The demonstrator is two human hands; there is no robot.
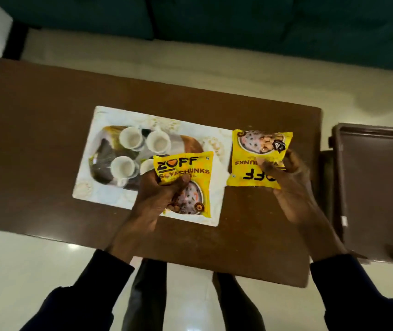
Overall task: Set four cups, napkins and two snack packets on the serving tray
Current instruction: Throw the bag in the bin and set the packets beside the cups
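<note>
A white patterned serving tray [109, 115] lies on the brown table [35, 115]. Several white cups stand on its left half: one cup [130, 137], a second cup [158, 141], a third cup [122, 166], and another partly hidden behind a packet. My left hand [157, 199] grips a yellow snack packet [190, 168] above the tray's right half. My right hand [293, 187] grips a second yellow snack packet [257, 146], upside down, over the tray's right edge. A white napkin [219, 168] shows between the packets.
A dark brown side table or tray [377, 187] stands to the right of the table. A teal sofa [214, 20] runs along the far side. The floor [23, 271] is pale and glossy; my legs stand at the table's near edge.
</note>
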